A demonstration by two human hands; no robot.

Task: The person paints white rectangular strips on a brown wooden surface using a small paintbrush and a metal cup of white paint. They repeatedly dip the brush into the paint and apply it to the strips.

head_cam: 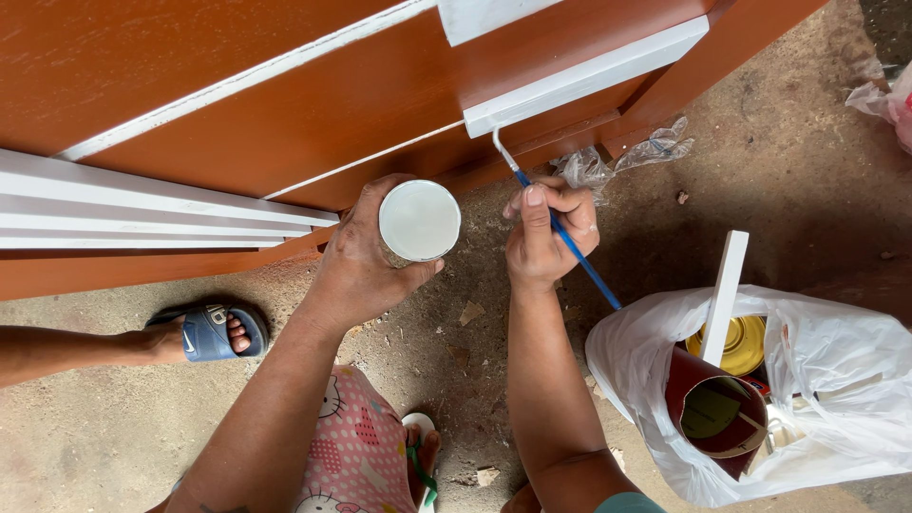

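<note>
My left hand (361, 266) grips a small round cup of white paint (420, 219), held level just below a brown wooden panel (313, 104). My right hand (548, 233) holds a thin blue-handled brush (568, 242) like a pen. The brush's white-coated tip touches the lower end of a white-painted trim strip (589, 76) on the panel. Other raised mouldings on the panel are white too, at the left (142, 209) and the top.
A white plastic bag (836, 380) at the right holds a red cut-open container (717, 413), a yellow tin lid (746, 342) and a white stick (727, 290). Crumpled clear plastic (617, 161) lies by the panel. Another person's foot in a blue sandal (214, 332) rests at the left on the dirt floor.
</note>
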